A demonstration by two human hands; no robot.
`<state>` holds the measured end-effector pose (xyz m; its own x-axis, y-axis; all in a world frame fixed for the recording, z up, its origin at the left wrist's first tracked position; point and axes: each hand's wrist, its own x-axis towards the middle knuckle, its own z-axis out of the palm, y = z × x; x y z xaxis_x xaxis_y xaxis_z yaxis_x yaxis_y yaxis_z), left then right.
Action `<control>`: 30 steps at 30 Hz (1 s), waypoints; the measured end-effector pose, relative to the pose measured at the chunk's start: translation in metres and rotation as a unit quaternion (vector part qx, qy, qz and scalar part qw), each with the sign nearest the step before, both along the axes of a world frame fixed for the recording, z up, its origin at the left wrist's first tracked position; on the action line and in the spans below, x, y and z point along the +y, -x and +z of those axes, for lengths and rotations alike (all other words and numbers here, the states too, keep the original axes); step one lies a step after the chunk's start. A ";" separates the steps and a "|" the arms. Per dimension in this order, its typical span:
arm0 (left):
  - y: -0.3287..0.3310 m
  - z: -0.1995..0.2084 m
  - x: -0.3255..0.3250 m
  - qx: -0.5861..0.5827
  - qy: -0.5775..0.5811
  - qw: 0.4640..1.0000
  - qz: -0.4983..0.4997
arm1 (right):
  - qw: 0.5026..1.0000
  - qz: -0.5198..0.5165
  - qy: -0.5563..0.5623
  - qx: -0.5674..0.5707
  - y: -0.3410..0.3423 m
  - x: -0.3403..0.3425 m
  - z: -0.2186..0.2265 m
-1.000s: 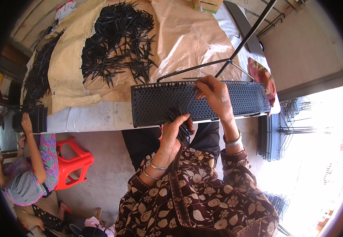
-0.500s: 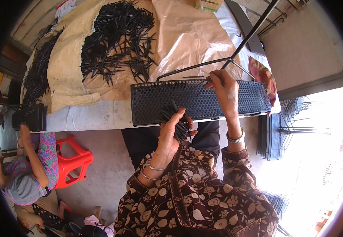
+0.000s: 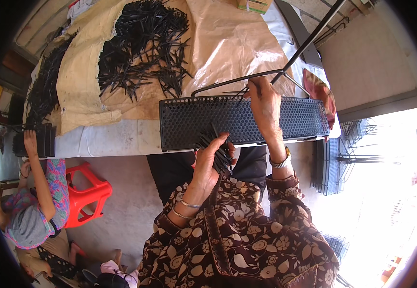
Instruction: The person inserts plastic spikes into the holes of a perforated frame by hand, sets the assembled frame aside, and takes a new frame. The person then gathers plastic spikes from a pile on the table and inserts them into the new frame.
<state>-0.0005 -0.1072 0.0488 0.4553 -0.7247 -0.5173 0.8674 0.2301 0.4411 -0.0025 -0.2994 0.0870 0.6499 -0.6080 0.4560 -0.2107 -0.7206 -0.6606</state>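
My left hand (image 3: 207,165) is closed around a bunch of thin black plastic-looking sticks (image 3: 206,138), held over the near edge of a black perforated panel (image 3: 182,126). The panel lies lengthwise along the table's front, with holes in even rows. At its far edge, my right hand (image 3: 266,108) pinches a thin black stick (image 3: 240,93) between thumb and fingers. The stick's lower end is at the panel's top edge; whether it sits in a hole I cannot tell. A few similar sticks show along that edge, left of my right hand.
A big heap of black sticks (image 3: 141,48) covers brown sheeting (image 3: 232,33). A black metal rod frame (image 3: 309,41) rises behind the panel. At the left, a person (image 3: 30,211) works at a black box (image 3: 47,141) beside a red stool (image 3: 89,194). Wire racks (image 3: 331,165) stand right.
My right hand has moved left and slightly away from me along the panel's far edge. My left hand stays nearly still with its bunch. The other person's hand has moved up onto the black box.
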 end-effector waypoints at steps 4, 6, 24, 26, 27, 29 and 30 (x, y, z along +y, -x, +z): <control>0.001 -0.001 0.000 0.007 -0.004 1.000 0.003 | 1.000 0.003 0.003 -0.006 0.000 0.001 0.001; 0.001 -0.004 0.001 0.006 0.009 1.000 0.003 | 1.000 0.005 -0.015 -0.012 -0.001 0.002 0.002; 0.002 -0.005 0.004 0.033 0.015 0.999 0.016 | 0.987 0.018 0.107 0.118 -0.003 0.002 0.002; 0.002 -0.004 0.005 0.029 0.018 0.999 0.013 | 0.986 0.032 0.102 0.129 -0.002 -0.001 0.000; 0.002 -0.003 0.005 0.024 0.021 0.999 0.011 | 0.985 0.047 0.096 0.139 -0.002 -0.002 -0.001; 0.002 -0.002 0.005 0.021 0.017 1.000 0.011 | 0.981 0.055 0.101 0.154 -0.002 0.000 -0.002; 0.002 -0.002 0.006 0.017 0.012 1.000 0.011 | 0.978 0.063 0.106 0.168 -0.004 0.002 -0.003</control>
